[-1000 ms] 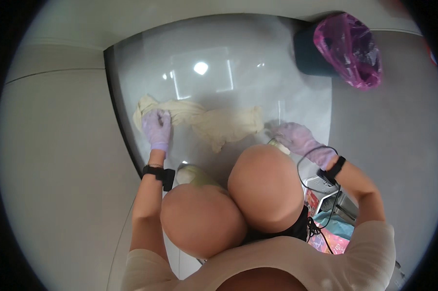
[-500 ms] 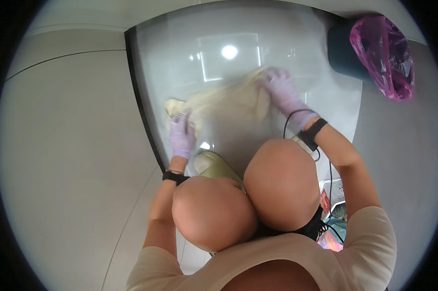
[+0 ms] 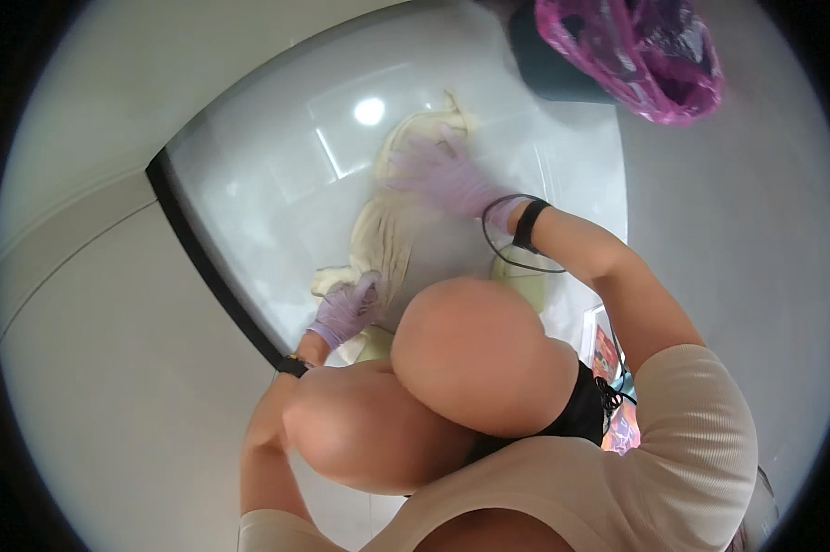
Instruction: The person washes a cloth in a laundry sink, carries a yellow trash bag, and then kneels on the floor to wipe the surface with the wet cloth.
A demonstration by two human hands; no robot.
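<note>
I am squatting over a glossy white floor tile (image 3: 277,175). A cream cloth (image 3: 392,225) lies stretched out on it in a long strip. My left hand (image 3: 344,313), in a purple glove, presses the cloth's near end by my knee. My right hand (image 3: 442,170), also gloved in purple, lies flat with spread fingers on the cloth's far end. A black band and a thin cable circle my right wrist (image 3: 528,224). My bare knees (image 3: 475,359) hide the floor below the cloth.
A dark bin (image 3: 553,55) lined with a pink plastic bag (image 3: 645,51) stands at the far right. A black strip (image 3: 212,267) edges the glossy tile on the left, with matte grey floor (image 3: 93,350) beyond. Pale green slippers (image 3: 520,281) and a colourful packet (image 3: 608,354) show by my legs.
The view has swung and the cloth now runs lengthwise away from me. My right hand has slid farther out along the cloth; my left hand stays on its near end.
</note>
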